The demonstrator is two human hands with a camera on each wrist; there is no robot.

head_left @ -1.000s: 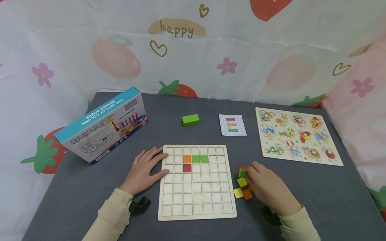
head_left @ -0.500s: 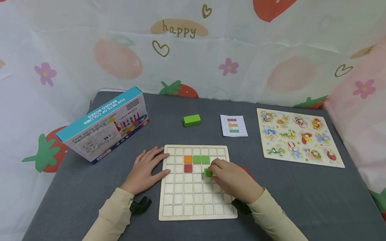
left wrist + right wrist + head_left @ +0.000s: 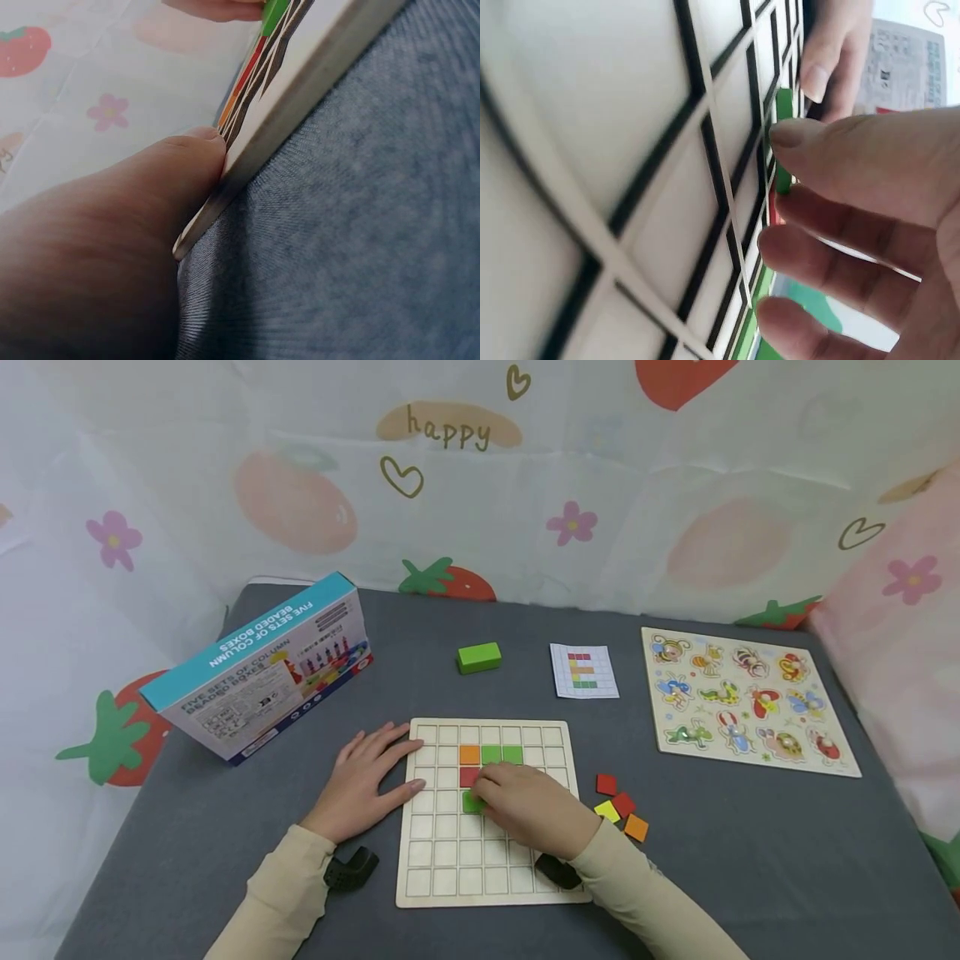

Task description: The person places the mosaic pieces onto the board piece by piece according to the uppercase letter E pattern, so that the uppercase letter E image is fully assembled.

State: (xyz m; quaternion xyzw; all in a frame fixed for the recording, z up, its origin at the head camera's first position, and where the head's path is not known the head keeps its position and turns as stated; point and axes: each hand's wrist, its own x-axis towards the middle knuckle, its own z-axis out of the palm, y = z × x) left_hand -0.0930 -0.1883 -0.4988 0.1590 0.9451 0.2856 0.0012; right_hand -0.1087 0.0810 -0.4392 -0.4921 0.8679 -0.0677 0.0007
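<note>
A pale wooden grid board (image 3: 446,853) lies before me on the dark cloth. My left hand (image 3: 367,789) rests on its left edge, fingers extended, the thumb (image 3: 191,157) touching the rim in the left wrist view. My right hand (image 3: 536,806) pinches a green square tile (image 3: 472,802) at a cell just below a red tile (image 3: 468,777). In the right wrist view the held green tile (image 3: 783,169) stands tilted between thumb and finger; whether its lower edge touches the cell, I cannot tell. An orange tile (image 3: 469,755) and two green tiles (image 3: 502,754) sit in the row above.
Loose red, yellow and orange tiles (image 3: 636,827) lie right of the board, partly behind my right forearm. Beyond it are a green block (image 3: 478,657) and a pattern card (image 3: 585,672). A cardboard box (image 3: 262,672) stands at left, an insect puzzle board (image 3: 750,702) at right.
My right hand has picked a green tile from the loose pile and carried it left across the board to below the red tile. The left hand stays in place.
</note>
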